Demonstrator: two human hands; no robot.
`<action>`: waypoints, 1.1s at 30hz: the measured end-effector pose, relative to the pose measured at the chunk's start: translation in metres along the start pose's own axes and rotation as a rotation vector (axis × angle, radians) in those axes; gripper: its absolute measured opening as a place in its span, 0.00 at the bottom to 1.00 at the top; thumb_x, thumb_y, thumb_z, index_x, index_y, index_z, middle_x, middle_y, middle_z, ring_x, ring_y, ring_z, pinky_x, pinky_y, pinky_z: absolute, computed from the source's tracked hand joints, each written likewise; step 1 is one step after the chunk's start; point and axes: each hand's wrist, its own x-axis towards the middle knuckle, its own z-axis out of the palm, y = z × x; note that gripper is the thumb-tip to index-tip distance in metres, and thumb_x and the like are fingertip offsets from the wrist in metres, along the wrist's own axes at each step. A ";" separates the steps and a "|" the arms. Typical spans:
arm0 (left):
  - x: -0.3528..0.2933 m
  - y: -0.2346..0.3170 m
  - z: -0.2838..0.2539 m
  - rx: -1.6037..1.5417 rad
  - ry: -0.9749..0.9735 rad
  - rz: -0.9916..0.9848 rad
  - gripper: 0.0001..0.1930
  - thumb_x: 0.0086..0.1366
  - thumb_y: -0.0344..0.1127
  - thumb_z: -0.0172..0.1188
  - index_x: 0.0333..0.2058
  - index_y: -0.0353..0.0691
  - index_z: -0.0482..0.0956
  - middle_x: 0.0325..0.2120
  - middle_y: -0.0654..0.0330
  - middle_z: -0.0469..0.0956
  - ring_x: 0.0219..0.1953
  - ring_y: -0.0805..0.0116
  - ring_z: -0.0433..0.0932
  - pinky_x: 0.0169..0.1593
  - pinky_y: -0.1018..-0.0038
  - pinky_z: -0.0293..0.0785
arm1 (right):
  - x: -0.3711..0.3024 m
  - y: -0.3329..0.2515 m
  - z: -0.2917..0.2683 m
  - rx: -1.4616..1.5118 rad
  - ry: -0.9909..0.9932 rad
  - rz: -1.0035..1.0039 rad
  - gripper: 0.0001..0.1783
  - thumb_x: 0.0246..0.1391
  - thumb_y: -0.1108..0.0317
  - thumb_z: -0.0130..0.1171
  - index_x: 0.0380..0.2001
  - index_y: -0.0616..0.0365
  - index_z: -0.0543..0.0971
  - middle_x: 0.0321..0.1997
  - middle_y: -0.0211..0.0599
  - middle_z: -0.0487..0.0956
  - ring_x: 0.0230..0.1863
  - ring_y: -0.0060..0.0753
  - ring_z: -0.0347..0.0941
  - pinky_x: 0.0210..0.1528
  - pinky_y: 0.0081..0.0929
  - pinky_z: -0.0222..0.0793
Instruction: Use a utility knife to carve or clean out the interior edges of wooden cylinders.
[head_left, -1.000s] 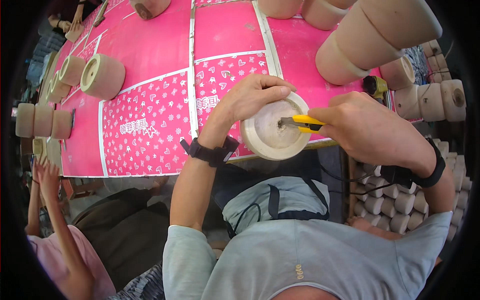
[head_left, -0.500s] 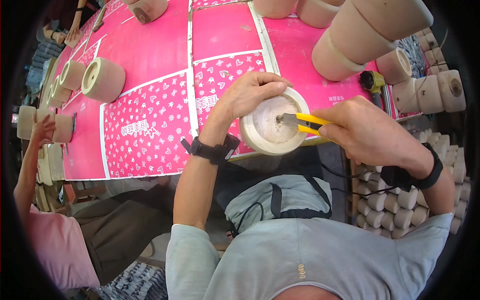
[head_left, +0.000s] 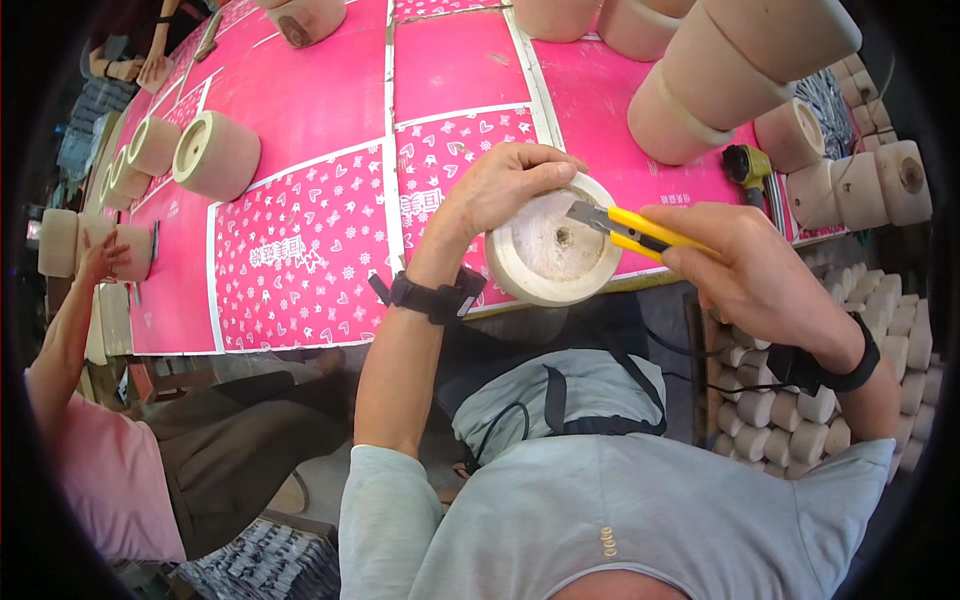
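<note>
At the near edge of the pink-covered table, my left hand [head_left: 520, 185] grips the far left rim of a round cream-coloured block [head_left: 540, 275]. The block is tilted so its recessed round face, with a small dark hole in the middle, shows to me. My right hand [head_left: 735, 255] is closed round a yellow utility knife [head_left: 650, 232]. Its metal blade lies over the recess, above and right of the hole; whether it touches the surface I cannot tell. The thumb of my left hand rests on the rim, and its other fingers are partly hidden behind the block.
Tall stacked blocks [head_left: 690, 90] lean at the right of the table [head_left: 300, 250], beside a yellow and black power tool [head_left: 745, 165]. More blocks [head_left: 215, 155] stand at the left, where a co-worker's hand [head_left: 100, 258] touches one. Many small blocks [head_left: 770, 420] are piled below right.
The knife blade has moved from the centre hole up and to the right on the recessed face, and its tilt has changed. My left hand keeps its hold on the block.
</note>
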 end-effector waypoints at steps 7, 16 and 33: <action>0.003 -0.001 0.001 0.004 0.008 0.008 0.17 0.69 0.42 0.59 0.48 0.36 0.84 0.38 0.59 0.83 0.39 0.74 0.80 0.45 0.76 0.77 | -0.015 0.007 0.009 -0.334 0.001 -0.217 0.22 0.51 0.74 0.60 0.52 0.58 0.77 0.31 0.47 0.73 0.28 0.51 0.74 0.31 0.42 0.71; -0.003 0.004 0.000 -0.001 0.021 -0.043 0.17 0.69 0.42 0.59 0.46 0.34 0.84 0.39 0.58 0.84 0.40 0.73 0.80 0.48 0.75 0.77 | 0.007 0.008 -0.005 -0.546 -0.006 -0.364 0.26 0.45 0.75 0.62 0.52 0.57 0.78 0.30 0.46 0.73 0.28 0.51 0.74 0.31 0.42 0.71; -0.057 -0.027 0.040 0.063 0.554 0.153 0.20 0.70 0.36 0.54 0.56 0.31 0.73 0.49 0.53 0.77 0.52 0.67 0.75 0.56 0.72 0.70 | 0.048 -0.009 -0.022 -0.401 -0.287 -0.219 0.13 0.45 0.78 0.59 0.36 0.67 0.82 0.27 0.58 0.78 0.32 0.58 0.77 0.37 0.47 0.74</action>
